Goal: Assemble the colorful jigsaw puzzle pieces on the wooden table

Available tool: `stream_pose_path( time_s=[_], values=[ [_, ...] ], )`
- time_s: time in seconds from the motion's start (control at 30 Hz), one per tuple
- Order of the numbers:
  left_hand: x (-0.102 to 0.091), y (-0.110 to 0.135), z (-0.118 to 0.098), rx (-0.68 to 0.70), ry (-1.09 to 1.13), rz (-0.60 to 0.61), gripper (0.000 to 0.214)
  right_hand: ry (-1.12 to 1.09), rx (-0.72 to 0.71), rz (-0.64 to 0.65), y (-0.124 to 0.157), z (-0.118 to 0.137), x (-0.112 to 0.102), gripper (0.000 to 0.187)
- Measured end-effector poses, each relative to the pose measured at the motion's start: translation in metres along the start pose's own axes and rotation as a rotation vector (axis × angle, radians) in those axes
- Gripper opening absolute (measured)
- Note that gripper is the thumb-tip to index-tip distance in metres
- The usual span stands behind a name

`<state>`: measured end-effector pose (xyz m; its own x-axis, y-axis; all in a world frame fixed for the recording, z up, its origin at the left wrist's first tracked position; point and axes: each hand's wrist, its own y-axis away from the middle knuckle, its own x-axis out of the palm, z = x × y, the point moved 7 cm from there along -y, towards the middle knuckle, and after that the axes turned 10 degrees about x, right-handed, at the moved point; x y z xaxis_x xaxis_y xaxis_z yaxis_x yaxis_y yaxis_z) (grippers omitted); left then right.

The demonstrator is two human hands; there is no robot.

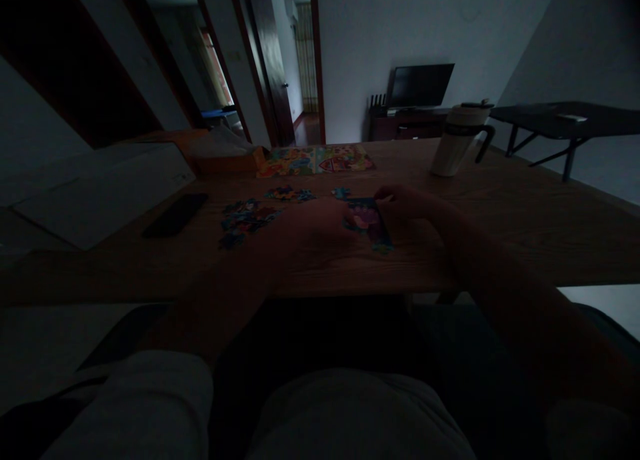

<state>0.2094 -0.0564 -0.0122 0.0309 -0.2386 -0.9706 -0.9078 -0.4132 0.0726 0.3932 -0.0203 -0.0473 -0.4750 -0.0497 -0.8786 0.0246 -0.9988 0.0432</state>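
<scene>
Nearest us lie our lap and the pale sleeves, and from there both forearms reach onto the wooden table. Our left hand and right hand meet over a small joined patch of puzzle, which lies flat on the table just ahead of us; the step in hand looks like fitting or pressing pieces into that patch. The left hand rests loosely curled against the patch's left edge, and the right has its fingers bent down onto the top right corner, perhaps pinching a piece, though in this dim light we cannot tell whether either hand truly grips anything. The next move, we judge, calls for a careful press with the patch kept flat. To the left sit the loose pieces, then a dark phone and a white box. Farther off lie the picture sheet and a tumbler, with a television against the wall
</scene>
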Motion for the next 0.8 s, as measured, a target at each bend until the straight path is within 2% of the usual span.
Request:
stream_pose_path(
  time_s=[0.07,0.17,0.27,0.37,0.53,0.8],
  values=[
    [-0.011,0.009,0.029,-0.117,-0.067,0.084,0.041,0.002,-0.001,0.001,0.001,0.0,0.001,0.029],
    [-0.025,0.027,0.069,-0.212,-0.118,0.06,0.047,0.032,-0.012,-0.005,0.005,0.004,0.001,0.039],
    [-0.026,0.052,0.1,-0.275,-0.066,0.025,0.05,0.045,-0.049,0.012,0.012,0.013,0.003,0.061],
    [-0.022,0.073,0.12,-0.311,0.007,0.008,0.05,0.02,-0.154,0.068,0.021,0.029,0.01,0.069],
    [-0.033,0.089,0.141,-0.465,0.035,-0.137,0.053,0.031,-0.271,0.142,0.028,0.046,0.027,0.078],
    [-0.024,0.086,0.141,-0.51,0.051,-0.064,0.057,0.068,-0.314,0.102,0.025,0.049,0.039,0.073]
  ],
)
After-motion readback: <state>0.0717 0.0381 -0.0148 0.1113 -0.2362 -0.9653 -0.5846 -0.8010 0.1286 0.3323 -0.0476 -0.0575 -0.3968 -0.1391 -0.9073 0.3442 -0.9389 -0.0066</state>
